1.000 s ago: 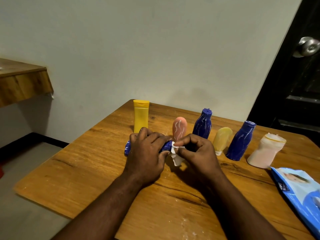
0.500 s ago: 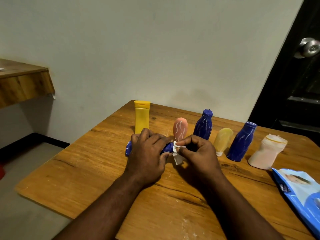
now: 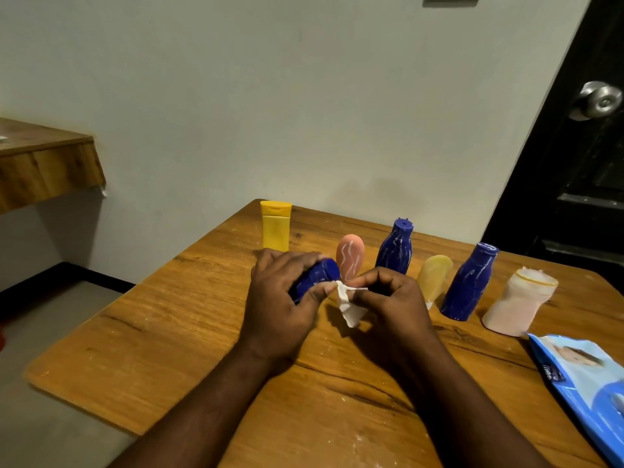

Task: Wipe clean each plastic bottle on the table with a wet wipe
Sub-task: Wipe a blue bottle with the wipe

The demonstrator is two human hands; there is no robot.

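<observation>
My left hand (image 3: 282,300) grips a dark blue plastic bottle (image 3: 315,278), tilted with its round base up and toward the right. My right hand (image 3: 388,298) pinches a crumpled white wet wipe (image 3: 349,304) right beside the bottle; part of the wipe hangs below my fingers. Behind my hands stands a row on the wooden table (image 3: 169,349): a yellow bottle (image 3: 276,226), a pink bottle (image 3: 350,260) with white squiggles, a blue bottle (image 3: 395,246), a pale yellow bottle (image 3: 434,280), another blue bottle (image 3: 470,283) and a pale pink bottle (image 3: 518,304).
A blue wet-wipe pack (image 3: 584,390) lies at the table's right edge. The wall is close behind the table. A dark door with a metal knob (image 3: 599,100) is at the right. A wooden shelf (image 3: 44,163) juts from the wall at the left.
The blue bottle lay flat under my left hand; now it is lifted and tilted, base showing. My right hand with the wipe has shifted slightly off the bottle's end.
</observation>
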